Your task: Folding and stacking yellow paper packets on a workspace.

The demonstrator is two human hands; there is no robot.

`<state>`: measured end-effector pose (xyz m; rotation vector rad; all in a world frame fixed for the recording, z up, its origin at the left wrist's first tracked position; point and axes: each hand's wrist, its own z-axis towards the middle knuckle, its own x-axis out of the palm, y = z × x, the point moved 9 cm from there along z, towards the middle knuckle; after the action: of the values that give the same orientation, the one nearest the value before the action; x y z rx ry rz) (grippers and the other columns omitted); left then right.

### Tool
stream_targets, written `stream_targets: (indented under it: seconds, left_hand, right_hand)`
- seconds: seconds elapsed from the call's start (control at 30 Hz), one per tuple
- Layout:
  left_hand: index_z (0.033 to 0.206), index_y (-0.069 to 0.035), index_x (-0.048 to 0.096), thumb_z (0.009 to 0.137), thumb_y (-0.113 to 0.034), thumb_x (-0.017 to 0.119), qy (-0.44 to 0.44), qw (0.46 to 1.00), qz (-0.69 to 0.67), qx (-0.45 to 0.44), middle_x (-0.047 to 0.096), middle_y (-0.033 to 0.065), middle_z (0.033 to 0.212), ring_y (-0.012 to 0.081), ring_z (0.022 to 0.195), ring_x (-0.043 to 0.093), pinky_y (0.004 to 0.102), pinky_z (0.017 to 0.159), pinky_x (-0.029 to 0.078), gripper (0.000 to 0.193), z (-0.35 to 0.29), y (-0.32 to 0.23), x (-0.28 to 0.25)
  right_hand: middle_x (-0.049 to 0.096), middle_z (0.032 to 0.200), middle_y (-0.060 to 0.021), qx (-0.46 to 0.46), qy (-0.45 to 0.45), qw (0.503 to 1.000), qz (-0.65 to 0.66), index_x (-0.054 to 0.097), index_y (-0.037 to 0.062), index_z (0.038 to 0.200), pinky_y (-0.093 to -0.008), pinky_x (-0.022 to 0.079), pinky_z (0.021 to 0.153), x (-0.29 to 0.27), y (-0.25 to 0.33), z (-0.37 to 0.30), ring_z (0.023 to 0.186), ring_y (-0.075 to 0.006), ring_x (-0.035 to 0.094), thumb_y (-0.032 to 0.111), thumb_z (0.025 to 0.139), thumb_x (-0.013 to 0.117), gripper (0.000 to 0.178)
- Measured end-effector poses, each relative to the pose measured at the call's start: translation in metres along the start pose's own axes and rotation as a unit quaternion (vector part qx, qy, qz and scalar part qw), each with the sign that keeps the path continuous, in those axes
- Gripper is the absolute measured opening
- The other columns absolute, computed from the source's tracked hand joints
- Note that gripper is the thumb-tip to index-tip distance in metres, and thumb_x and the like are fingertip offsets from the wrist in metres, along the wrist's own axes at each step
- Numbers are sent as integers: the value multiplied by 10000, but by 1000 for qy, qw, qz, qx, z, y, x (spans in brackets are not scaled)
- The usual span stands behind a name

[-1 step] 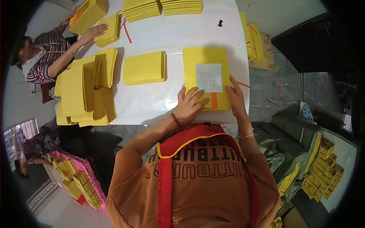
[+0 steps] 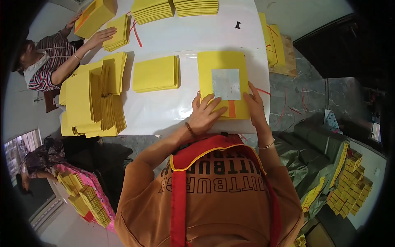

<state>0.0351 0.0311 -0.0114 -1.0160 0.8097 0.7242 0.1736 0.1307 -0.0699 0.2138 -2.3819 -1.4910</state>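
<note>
A yellow rectangular pad of paper or card (image 2: 205, 66) lies near the table's front edge, ahead of me. On it rests a flat grey rectangular plate (image 2: 226, 84), with an orange strip (image 2: 232, 109) running from its near side. My left hand (image 2: 205, 114) lies on the pad's near left corner, fingers spread and fingertips close to the plate and strip. Along the pad's right edge is my right hand (image 2: 256, 109), fingers stretched out, touching the side. A thin red strand (image 2: 262, 91) sticks out beyond the right hand.
Left of the pad lies a yellow stack (image 2: 154, 74), with a taller leaning pile (image 2: 92, 103) farther left. More yellow stacks (image 2: 152, 10) stand at the far side. Another person's hand (image 2: 103, 37) rests on a small stack. The table's right edge (image 2: 267, 41) is close by.
</note>
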Motion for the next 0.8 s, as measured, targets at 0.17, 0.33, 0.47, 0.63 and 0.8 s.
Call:
stream_targets:
  seconds: [0.17, 0.33, 0.47, 0.63, 0.8]
  left_hand:
    - [1157, -228, 572, 750, -169, 630, 16, 1000, 14, 18, 477, 88, 1260, 289, 1209, 398, 606, 961, 238, 416, -3, -1, 6]
    - [1157, -219, 573, 748, -185, 641, 42, 998, 39, 30, 465, 95, 1278, 301, 1226, 382, 605, 952, 255, 416, -2, -1, 11]
    - [1173, -207, 561, 751, -231, 660, 54, 998, 18, 16, 450, 105, 1294, 305, 1238, 366, 603, 950, 259, 434, 4, -4, 7]
    - [1219, -209, 529, 762, -252, 675, 55, 998, -7, -3, 409, 114, 1338, 314, 1266, 333, 581, 987, 217, 482, -1, -6, 10]
    - [1174, -159, 548, 769, -231, 660, 39, 999, 18, -8, 429, 133, 1300, 312, 1246, 352, 555, 973, 250, 427, 5, -10, -3]
  right_hand:
    - [610, 984, -84, 5, -9, 1000, 13, 294, 69, 1405, -237, 454, 739, 3, 4, -2, 863, -114, 575, 115, 922, 481, 520]
    - [612, 984, -94, 7, 0, 1000, 5, 287, 75, 1409, -236, 455, 742, 3, 4, -2, 862, -114, 578, 112, 918, 484, 530]
    - [611, 1001, -115, -10, -5, 1000, -2, 295, 69, 1403, -247, 460, 763, 5, 7, -1, 883, -139, 584, 113, 899, 516, 552]
    - [585, 1166, -160, -200, -42, 932, -299, 364, 39, 1358, -282, 444, 869, 17, 40, -18, 1029, -194, 569, 100, 838, 593, 571]
    - [565, 1192, -125, -96, 4, 968, -232, 478, 18, 1276, -262, 440, 867, 7, 18, -5, 1039, -163, 548, 86, 832, 599, 465]
